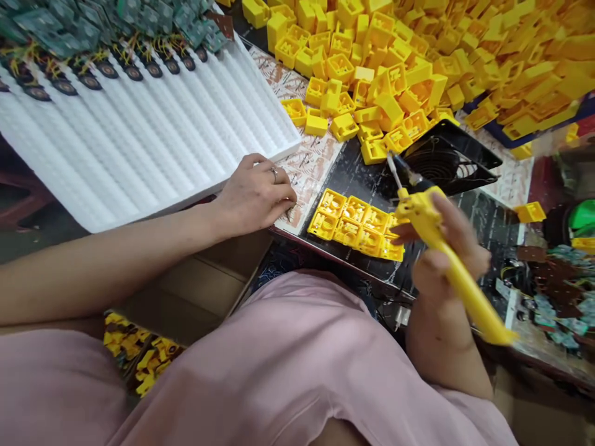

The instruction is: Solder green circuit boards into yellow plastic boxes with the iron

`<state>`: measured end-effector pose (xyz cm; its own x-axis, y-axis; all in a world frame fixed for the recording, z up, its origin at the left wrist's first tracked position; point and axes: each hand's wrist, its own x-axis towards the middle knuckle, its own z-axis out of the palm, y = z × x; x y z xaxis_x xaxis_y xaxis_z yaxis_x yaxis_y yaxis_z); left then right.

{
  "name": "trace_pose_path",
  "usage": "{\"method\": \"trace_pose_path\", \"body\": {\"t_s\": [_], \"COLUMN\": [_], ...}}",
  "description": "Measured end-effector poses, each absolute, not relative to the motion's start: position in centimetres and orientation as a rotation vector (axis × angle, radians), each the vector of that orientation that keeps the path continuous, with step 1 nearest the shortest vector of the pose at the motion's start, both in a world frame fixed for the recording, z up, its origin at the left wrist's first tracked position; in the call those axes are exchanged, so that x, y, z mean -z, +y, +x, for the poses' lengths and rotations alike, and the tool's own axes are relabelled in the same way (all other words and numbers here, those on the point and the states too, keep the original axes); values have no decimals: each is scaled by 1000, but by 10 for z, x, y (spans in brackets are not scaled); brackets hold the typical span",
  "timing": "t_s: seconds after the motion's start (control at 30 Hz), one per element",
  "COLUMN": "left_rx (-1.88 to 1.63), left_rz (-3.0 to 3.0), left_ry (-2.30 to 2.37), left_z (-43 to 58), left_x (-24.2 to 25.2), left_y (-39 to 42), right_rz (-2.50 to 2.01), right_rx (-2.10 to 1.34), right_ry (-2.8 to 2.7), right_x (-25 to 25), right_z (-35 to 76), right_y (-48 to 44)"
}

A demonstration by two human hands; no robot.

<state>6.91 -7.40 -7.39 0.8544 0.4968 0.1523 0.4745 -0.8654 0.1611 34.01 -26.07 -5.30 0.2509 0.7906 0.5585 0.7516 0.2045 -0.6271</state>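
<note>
R hand (465, 244) grips the yellow tool (474, 300), fingers wrapped round it, over worktop's (356, 176) near edge. L hand (255, 192) by foam's (153, 136) R corner, fingers half-curled; can't tell if they pinch anything. Lined-up cases (356, 226) sit open side up, near edge, no boards visible inside. Loose cases (390, 108) toward far edge, boards (139, 18) at foam's far edge: prob. most still undone.

The light is soft and of middle brightness. The white foam sheet (162, 142) is the brightest area, while the low cardboard box (199, 285) lies in shadow. The black table (356, 174) gives a weak shine. The left hand (258, 192) is quite clear, but the right hand (453, 241) and its yellow hand tool (471, 294) are blurred by motion. Toward the right edge, the yellow plastic casings (511, 56) look smeared and stretched.
</note>
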Motion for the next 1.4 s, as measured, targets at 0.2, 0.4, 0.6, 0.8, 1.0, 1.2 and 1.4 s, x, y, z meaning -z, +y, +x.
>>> {"method": "trace_pose_path", "body": {"t_s": [0.2, 0.4, 0.6, 0.8, 1.0, 1.2, 1.4], "left_rx": [-447, -346, -100, -93, -15, -62, 6], "left_rz": [2614, 2601, 2671, 2713, 2819, 2871, 2875], "left_ry": [964, 940, 899, 878, 839, 791, 763], "left_z": [99, 118, 130, 136, 141, 142, 144], "left_x": [86, 81, 75, 71, 74, 72, 69], "left_y": [-86, -74, -63, -59, -58, -58, -56], "right_rz": [-1424, -1242, -1388, -1514, -1420, -1365, -1321], "right_rx": [634, 117, -78, -115, 165, 159, 187], "right_ry": [-990, -780, -862, -1331, -1524, -1595, -1749], "right_x": [47, 73, 77, 81, 84, 81, 72], "right_z": [394, 434, 376, 346, 340, 333, 335], "right_y": [-310, -312, -283, -276, -265, -252, -245]}}
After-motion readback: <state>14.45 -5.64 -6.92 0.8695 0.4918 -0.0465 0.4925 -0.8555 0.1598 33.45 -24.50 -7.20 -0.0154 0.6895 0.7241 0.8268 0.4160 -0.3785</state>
